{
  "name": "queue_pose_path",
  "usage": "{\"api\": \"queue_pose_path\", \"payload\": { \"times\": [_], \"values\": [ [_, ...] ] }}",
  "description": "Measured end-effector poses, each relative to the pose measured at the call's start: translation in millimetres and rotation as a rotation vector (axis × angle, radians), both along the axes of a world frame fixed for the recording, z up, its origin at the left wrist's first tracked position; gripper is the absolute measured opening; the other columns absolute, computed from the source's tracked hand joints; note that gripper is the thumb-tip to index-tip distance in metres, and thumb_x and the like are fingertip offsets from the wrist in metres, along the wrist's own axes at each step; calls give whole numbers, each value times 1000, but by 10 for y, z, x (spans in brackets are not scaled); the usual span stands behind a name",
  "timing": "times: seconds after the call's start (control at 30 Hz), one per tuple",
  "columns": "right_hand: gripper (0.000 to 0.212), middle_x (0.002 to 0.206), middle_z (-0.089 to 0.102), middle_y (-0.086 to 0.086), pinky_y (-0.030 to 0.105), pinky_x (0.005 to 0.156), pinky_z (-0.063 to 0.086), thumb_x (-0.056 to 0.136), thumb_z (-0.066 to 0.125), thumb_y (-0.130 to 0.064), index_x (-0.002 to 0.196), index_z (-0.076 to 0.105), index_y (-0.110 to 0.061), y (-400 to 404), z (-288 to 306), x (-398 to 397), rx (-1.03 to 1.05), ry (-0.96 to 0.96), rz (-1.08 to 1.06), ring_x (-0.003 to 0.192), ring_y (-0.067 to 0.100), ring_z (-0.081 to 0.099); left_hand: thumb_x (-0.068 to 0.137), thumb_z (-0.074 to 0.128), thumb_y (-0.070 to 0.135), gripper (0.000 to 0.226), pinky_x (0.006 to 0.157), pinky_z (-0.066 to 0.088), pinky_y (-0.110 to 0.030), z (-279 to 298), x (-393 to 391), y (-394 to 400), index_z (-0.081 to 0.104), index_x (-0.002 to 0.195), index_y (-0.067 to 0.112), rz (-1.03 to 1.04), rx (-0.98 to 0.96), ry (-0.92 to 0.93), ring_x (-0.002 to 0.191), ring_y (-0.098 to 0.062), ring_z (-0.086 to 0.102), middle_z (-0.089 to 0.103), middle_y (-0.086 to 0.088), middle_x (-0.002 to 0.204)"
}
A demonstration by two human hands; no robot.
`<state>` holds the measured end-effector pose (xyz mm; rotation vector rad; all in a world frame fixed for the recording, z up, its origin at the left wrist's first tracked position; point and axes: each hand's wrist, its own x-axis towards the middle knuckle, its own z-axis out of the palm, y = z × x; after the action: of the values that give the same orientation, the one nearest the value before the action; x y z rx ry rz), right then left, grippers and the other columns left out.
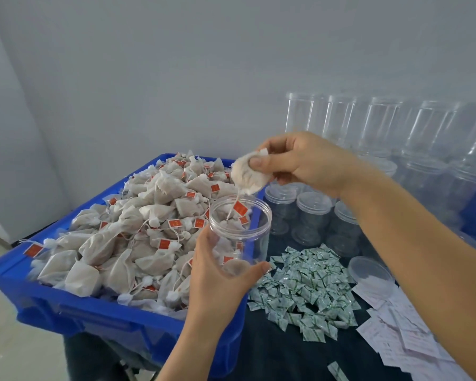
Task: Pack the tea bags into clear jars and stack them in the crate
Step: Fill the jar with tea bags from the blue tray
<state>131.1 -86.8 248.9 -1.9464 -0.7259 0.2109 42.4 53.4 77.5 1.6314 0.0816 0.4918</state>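
Observation:
My left hand (217, 273) grips an open clear jar (241, 224), held tilted over the right edge of the blue crate (74, 312). The jar looks to have nothing inside; tea bags show through its clear wall. My right hand (308, 160) pinches a white tea bag (246, 176) just above the jar's mouth. Its string and red tag (240, 209) dangle into the opening. The crate is heaped with several white tea bags with red tags (138, 224).
Rows of clear lidded jars (311, 215) stand behind on the dark table, with taller stacks (423, 127) against the wall. A pile of small green-and-white sachets (302, 292) lies at the centre right. A loose clear lid (371, 273) and white paper slips (407, 334) lie to the right.

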Motion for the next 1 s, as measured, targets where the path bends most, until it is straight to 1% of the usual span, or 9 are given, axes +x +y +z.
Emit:
{"api": "queue_pose_path", "payload": {
  "times": [0.07, 0.17, 0.27, 0.33, 0.43, 0.6, 0.73, 0.83, 1.0],
  "values": [
    [12, 71, 71, -11, 11, 56, 48, 81, 77, -28, 87, 72, -19, 28, -82, 2, -158, -71, -5, 62, -3, 61, 36, 85, 66, 103, 89, 39, -20, -7, 3, -7, 41, 126, 42, 12, 20, 2, 116, 7, 45, 50, 26, 122],
    [14, 83, 75, -5, 18, 66, 54, 84, 77, -26, 92, 75, -15, 114, -178, -13, -331, -149, 18, 71, 9, 68, 40, 83, 61, 98, 97, 43, -31, -13, 19, -6, 41, 127, 43, 15, 36, -5, 117, 2, 47, 52, 23, 123],
    [7, 72, 72, -12, 8, 60, 46, 83, 79, -24, 88, 76, -20, 183, -178, -63, -408, -266, 68, 65, -2, 63, 40, 83, 59, 97, 97, 44, -33, -6, 17, -5, 41, 126, 44, 8, 26, -9, 116, 4, 48, 52, 24, 122],
    [8, 77, 72, -13, 10, 63, 49, 83, 78, -19, 87, 73, -24, 223, -151, -108, -484, -292, 139, 68, -3, 64, 41, 84, 58, 94, 93, 46, -29, 13, 4, -10, 42, 124, 45, -7, 27, -6, 116, 2, 50, 53, 23, 122],
    [13, 78, 65, -19, 8, 68, 47, 87, 70, -16, 87, 66, -28, 327, -148, -187, -700, -384, 269, 68, -13, 58, 44, 89, 46, 80, 72, 51, -20, 30, -2, 2, 45, 111, 47, -67, -14, -1, 97, -8, 65, 63, 9, 112],
    [27, 58, 56, -20, 5, 50, 38, 88, 72, -20, 69, 58, -33, 491, -198, -157, -829, -370, 329, 54, -12, 52, 51, 93, 32, 79, 66, 52, -15, 37, 4, 14, 45, 112, 50, -46, 31, -24, 91, -3, 64, 62, 16, 105],
    [17, 67, 57, -5, 14, 48, 36, 95, 63, -22, 88, 72, -10, 617, -318, -57, -965, -350, 306, 57, 8, 47, 51, 92, 33, 85, 83, 55, -45, 31, 10, -4, 43, 121, 33, -77, 28, 7, 86, -25, 68, 67, -9, 95],
    [18, 67, 55, -5, 10, 43, 36, 97, 61, -21, 81, 66, -15, 699, -364, -18, -1028, -368, 316, 57, 7, 47, 56, 92, 23, 84, 76, 53, -29, 11, 10, -1, 42, 122, 36, -65, 25, -8, 74, -14, 70, 68, -6, 93],
    [15, 74, 66, -11, 12, 58, 46, 93, 66, -23, 78, 65, -26, 711, -259, -14, -1094, -235, 476, 64, 1, 62, 53, 93, 29, 88, 78, 50, -20, 3, 2, -3, 43, 124, 42, -42, 41, 0, 96, -10, 66, 64, 5, 111]
  ]
}}
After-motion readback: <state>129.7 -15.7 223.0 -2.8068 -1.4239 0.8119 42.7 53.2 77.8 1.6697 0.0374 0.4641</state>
